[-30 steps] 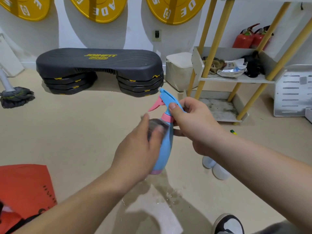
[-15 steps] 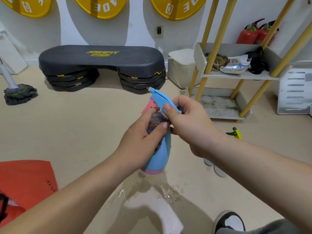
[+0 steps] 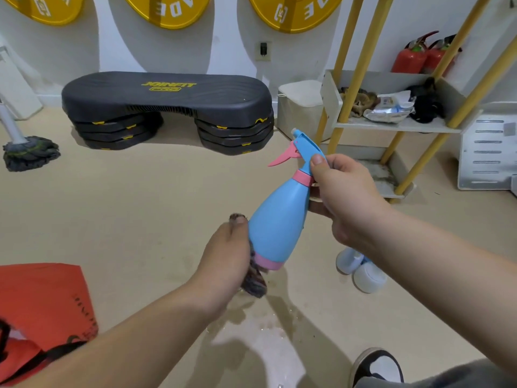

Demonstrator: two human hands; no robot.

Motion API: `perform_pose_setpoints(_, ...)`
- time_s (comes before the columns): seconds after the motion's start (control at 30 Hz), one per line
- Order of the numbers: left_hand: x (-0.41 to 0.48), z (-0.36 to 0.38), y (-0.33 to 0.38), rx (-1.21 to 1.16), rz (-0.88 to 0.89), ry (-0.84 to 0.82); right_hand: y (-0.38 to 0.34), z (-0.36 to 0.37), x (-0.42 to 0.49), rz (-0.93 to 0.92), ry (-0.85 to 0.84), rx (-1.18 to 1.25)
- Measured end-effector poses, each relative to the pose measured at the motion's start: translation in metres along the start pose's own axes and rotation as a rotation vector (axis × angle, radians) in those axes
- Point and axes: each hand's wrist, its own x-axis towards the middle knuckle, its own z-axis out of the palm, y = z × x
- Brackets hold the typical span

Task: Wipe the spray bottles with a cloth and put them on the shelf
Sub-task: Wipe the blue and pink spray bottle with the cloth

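Blue spray bottle point(image 3: 277, 228) with pink trigger, collar and base band is mid-frame, off the floor, tilted with the nozzle toward upper left. Right hand point(image 3: 344, 197) grips it at the neck, thumb on the pink collar. Left hand point(image 3: 226, 261) is curled round a dark cloth point(image 3: 254, 281), pressing it against the bottle's lower left side; the cloth's tail hangs below the base.

Directly under the bottle I see a wet patch point(image 3: 260, 326), glossy with droplets, on the beige floor point(image 3: 156, 208). Right of it, two white rounded objects point(image 3: 363, 273) lie on the floor, half hidden by my right forearm; can't tell what they are. Black-and-white shoe point(image 3: 375, 365) at the bottom edge.

Shelf point(image 3: 397, 126) is upper right: white trays on slanted yellow posts. The visible tray holds a brown rag, a foil packet and something black. The bottom tray point(image 3: 383, 189), stained, sits at floor level. Two red fire extinguishers point(image 3: 411, 57) stand behind it, and a white slotted panel point(image 3: 486, 152) is at the right edge.

A white box point(image 3: 299, 107) sits left of the shelf. Black step platform point(image 3: 167, 99) on stacked risers is upper centre, against the white wall. Yellow weight plates point(image 3: 167, 9) are along the top edge, with a wall socket point(image 3: 263, 50) below them. Grey mop head point(image 3: 30, 152) at far left. Red bag point(image 3: 42, 303) at lower left.
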Motion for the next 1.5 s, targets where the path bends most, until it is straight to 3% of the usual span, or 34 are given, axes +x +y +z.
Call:
perform_pose_setpoints(0.13, -0.014, 0.015, 0.007, 0.683, 0.756, 0.213, 0.012, 0.014, -0.009, 0.032, -0.067, -0.019)
perform_pose_setpoints(0.2, -0.006, 0.014, 0.009, 0.822, 0.902, 0.242, 0.013, 0.02, -0.012, 0.033, -0.1, -0.047)
perform_pose_setpoints(0.3, 0.007, 0.002, 0.018, 0.697, 0.647, 0.099, 0.007, 0.022, -0.013, -0.021, -0.096, -0.087)
perform_pose_setpoints(0.4, 0.011, -0.008, 0.031, 0.149, 0.093, 0.099, 0.008, 0.024, -0.015, -0.008, -0.119, -0.131)
perform_pose_setpoints(0.43, 0.008, -0.009, 0.035, 0.065, 0.016, 0.106, 0.01, 0.025, -0.017, 0.028, -0.14, -0.136)
perform_pose_setpoints(0.47, 0.005, -0.007, 0.036, 0.108, 0.06, 0.097, 0.011, 0.026, -0.017, 0.062, -0.158, -0.134)
perform_pose_setpoints(0.57, -0.015, 0.005, 0.035, 0.438, 0.499, 0.107, 0.011, 0.027, -0.016, 0.094, -0.191, -0.114)
perform_pose_setpoints(0.63, -0.017, 0.007, 0.035, 0.601, 0.687, 0.134, 0.011, 0.029, -0.017, 0.073, -0.196, -0.11)
perform_pose_setpoints(0.8, -0.006, -0.002, 0.036, 0.557, 0.44, 0.098, 0.017, 0.033, -0.024, 0.025, -0.213, -0.173)
perform_pose_setpoints(0.9, -0.01, -0.005, 0.038, 0.655, 0.572, 0.129, 0.011, 0.03, -0.025, 0.072, -0.256, -0.151)
perform_pose_setpoints(0.97, -0.004, -0.012, 0.037, 0.655, 0.559, 0.153, 0.005, 0.026, -0.024, 0.164, -0.356, -0.078)
perform_pose_setpoints(1.13, 0.009, -0.037, 0.052, 0.151, 0.294, -0.018, -0.003, 0.017, -0.016, 0.226, -0.433, 0.022)
perform_pose_setpoints(1.23, 0.001, -0.046, 0.063, -0.156, 0.092, -0.298, -0.004, 0.01, -0.011, 0.209, -0.489, -0.048)
perform_pose_setpoints(1.3, -0.003, -0.047, 0.066, -0.213, 0.013, -0.419, -0.003, 0.01, -0.013, 0.202, -0.562, -0.148)
perform_pose_setpoints(1.37, -0.003, -0.045, 0.064, -0.188, 0.012, -0.432, 0.0, 0.01, -0.013, 0.193, -0.576, -0.157)
perform_pose_setpoints(1.5, 0.003, -0.038, 0.057, -0.165, 0.043, -0.287, 0.004, 0.006, -0.007, 0.13, -0.464, -0.15)
